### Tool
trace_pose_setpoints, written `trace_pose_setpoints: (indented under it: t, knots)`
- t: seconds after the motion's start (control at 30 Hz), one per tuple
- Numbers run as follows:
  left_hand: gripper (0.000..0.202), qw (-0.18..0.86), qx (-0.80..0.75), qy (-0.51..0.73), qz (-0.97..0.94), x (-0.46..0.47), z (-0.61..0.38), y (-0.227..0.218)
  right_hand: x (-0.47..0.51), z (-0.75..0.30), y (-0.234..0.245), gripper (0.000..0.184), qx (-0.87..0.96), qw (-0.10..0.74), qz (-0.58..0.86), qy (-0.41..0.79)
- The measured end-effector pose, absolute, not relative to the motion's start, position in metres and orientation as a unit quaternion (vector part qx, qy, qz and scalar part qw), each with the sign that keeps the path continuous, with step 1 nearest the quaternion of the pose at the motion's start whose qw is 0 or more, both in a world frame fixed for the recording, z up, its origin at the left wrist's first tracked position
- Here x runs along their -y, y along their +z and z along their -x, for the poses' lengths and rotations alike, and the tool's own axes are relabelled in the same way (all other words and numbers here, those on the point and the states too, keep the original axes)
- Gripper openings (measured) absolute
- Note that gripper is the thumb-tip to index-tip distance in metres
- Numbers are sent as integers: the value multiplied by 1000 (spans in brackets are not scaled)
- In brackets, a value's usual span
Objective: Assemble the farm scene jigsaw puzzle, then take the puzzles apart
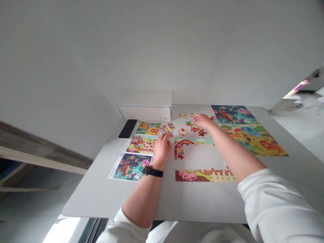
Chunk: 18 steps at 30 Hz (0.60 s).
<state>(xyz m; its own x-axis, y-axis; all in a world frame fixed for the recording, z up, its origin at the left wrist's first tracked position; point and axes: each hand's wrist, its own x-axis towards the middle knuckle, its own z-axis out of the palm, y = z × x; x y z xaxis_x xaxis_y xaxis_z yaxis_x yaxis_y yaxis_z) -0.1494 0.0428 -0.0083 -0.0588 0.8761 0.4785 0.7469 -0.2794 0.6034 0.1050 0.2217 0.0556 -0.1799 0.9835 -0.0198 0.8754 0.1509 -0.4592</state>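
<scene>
My left hand [163, 147], with a black watch [152, 171] on its wrist, rests between the picture sheet [126, 148] and the puzzle. Its fingers are loosely stretched, their tips by loose puzzle pieces [168, 128], and no held piece shows. Over the scattered pieces at the back, my right hand [201, 120] has its fingers curled together beside a small puzzle piece [191, 115]; what lies in its pinch is hidden. Below is a partly joined farm puzzle [192, 175]: a bottom strip with pig and fence, a barn corner and a top edge. My right forearm covers its right side.
A white box [145, 111] stands at the back left, with a dark phone [128, 129] before it. Two joined puzzles, a dark blue forest [234, 114] and a yellow safari [253, 140], lie at the right. More loose pieces [198, 131] lie at the back middle.
</scene>
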Motion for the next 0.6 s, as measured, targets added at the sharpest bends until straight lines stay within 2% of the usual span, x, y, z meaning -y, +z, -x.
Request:
trace_pose_setpoints:
  t: [0.23, 0.4, 0.47, 0.6]
  knots:
    - [46, 88, -588, 456, -662, -40, 149, -6, -285, -53, 44, 39, 748, 88, 643, 139]
    - [47, 93, -597, 458, -652, -39, 150, -6, -312, -32, 35, 55, 753, 50, 642, 135]
    - [46, 92, -598, 456, -653, -38, 149, -5, -319, -27, 35, 54, 754, 26, 642, 137]
    - [49, 92, -595, 459, -653, -39, 150, -6, -321, -25, 37, 40, 751, 15, 647, 134]
